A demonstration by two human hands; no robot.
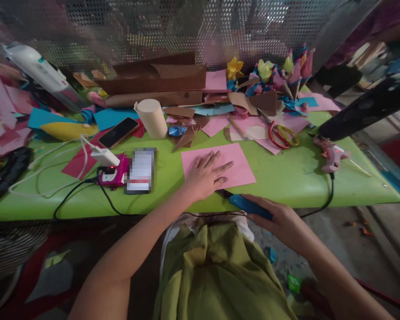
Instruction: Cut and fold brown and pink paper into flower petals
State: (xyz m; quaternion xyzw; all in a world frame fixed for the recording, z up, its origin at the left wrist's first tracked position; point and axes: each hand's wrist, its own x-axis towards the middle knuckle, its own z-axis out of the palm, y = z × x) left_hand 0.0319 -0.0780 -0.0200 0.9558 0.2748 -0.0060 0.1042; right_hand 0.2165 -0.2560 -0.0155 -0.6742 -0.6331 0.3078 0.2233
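Note:
My left hand (208, 175) lies flat with its fingers spread on a sheet of pink paper (242, 162), pressing it against the green table. Held in my right hand (280, 218) is a blue-handled knife (248, 205), its dark blade pointing left. The blade tip reaches the paper's near edge, just below my left hand. Whether it is over or under the sheet I cannot tell.
Left of the paper are a phone (140, 171) with a lit screen, a pink power adapter (115, 173) and cables. Behind stand a cream roll (151, 118), scissors (280, 134) and paper flowers (286, 78). A glue gun (331, 155) rests at right.

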